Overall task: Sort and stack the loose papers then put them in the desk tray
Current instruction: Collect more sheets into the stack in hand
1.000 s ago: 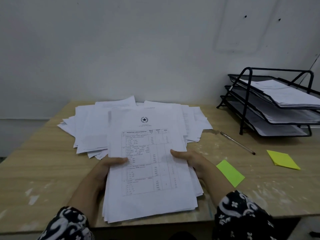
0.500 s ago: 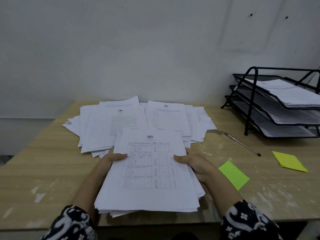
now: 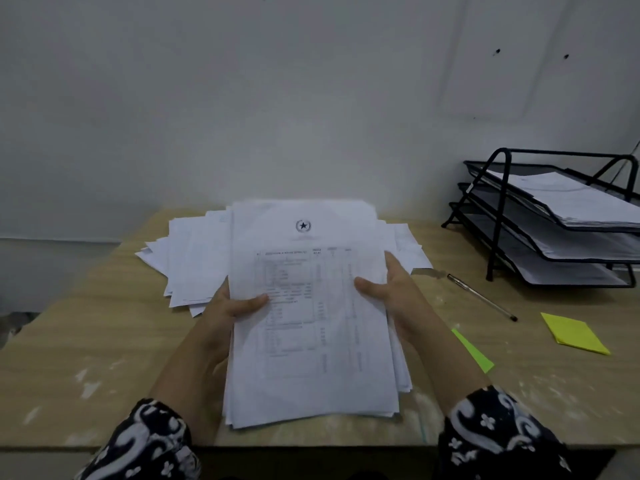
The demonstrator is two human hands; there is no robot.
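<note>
Two hands (image 3: 311,299) grip paper stack (image 3: 311,341) between them

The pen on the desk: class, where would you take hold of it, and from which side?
Grip the pen at mid-barrel, coming from above. It lies flat and slanted on the bare desk, apart from the tray and the yellow notes, so both long sides are free for a fingertip pinch.

This is an office desk against a plain white wall (image 3: 242,98) — a wooden desk (image 3: 86,341) bearing printed papers (image 3: 194,258), a black three-tier mesh desk tray (image 3: 502,216) holding sheets, a pen (image 3: 481,297) and yellow sticky notes (image 3: 573,332).
</note>
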